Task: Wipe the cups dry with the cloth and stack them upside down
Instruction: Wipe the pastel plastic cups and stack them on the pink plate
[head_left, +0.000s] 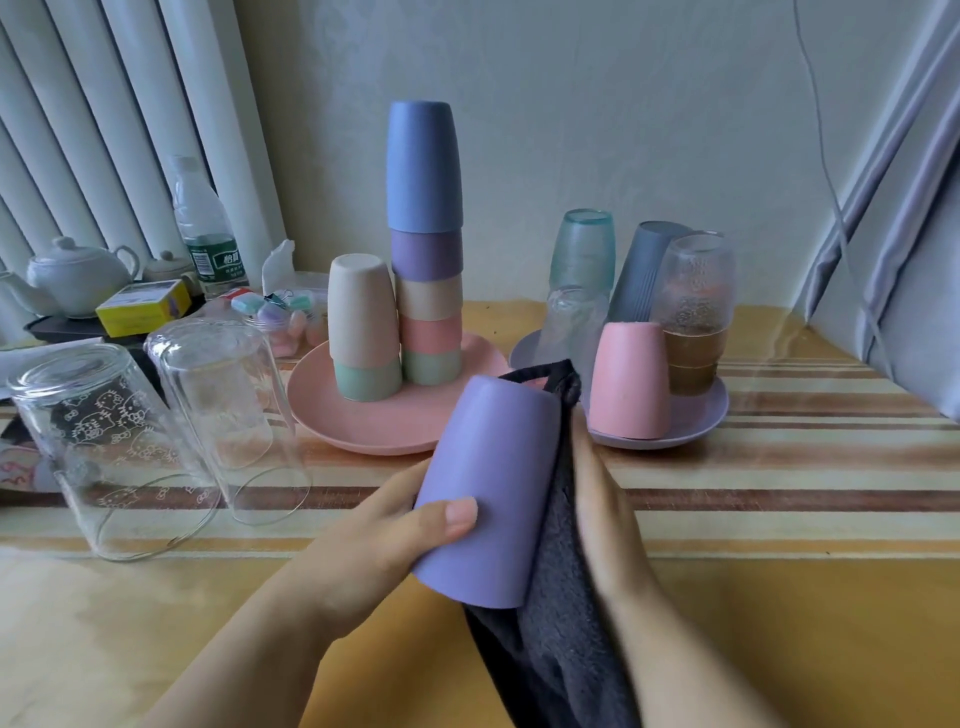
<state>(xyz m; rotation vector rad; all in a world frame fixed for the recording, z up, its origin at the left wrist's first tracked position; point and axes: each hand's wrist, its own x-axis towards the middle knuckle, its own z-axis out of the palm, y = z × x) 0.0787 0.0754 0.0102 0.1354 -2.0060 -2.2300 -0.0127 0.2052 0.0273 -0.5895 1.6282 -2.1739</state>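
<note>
Fingers of my left hand (374, 540) wrap the purple cup (491, 488), thumb across its front near the rim, other fingers hidden behind. Cup is held off the table at about 6 o'clock of the pink plate (363, 426), tilted, base pointing up toward 12, mouth toward me. Right hand (608, 514) lies flat, fingers straight, pressing the dark cloth (556, 597) against the cup's right side; cloth hangs below the mouth.

To do this well, I think: turn the cup with the left hand while the right keeps the cloth pressed, cover the whole wall, then push cloth inside the mouth. Grip firm; smooth plastic probably slips when wet.

Left to right: two clear glasses (156, 431) upside down at 9 o'clock, thin, one printed with white cartoon figures. Pink plate is matte, shallow, carrying a beige cup over a green one (363, 332) and a tall stack (426, 239) of nested matte pastel cups, blue on top, all inverted. Stack looks tall, so set the next one gently. Cloth is fuzzy, terry-like, absorbent. Lavender plate (696, 421) at 2 o'clock holds an inverted pink cup (631, 379) and several glasses, one beaded with droplets, likely undried.
</note>
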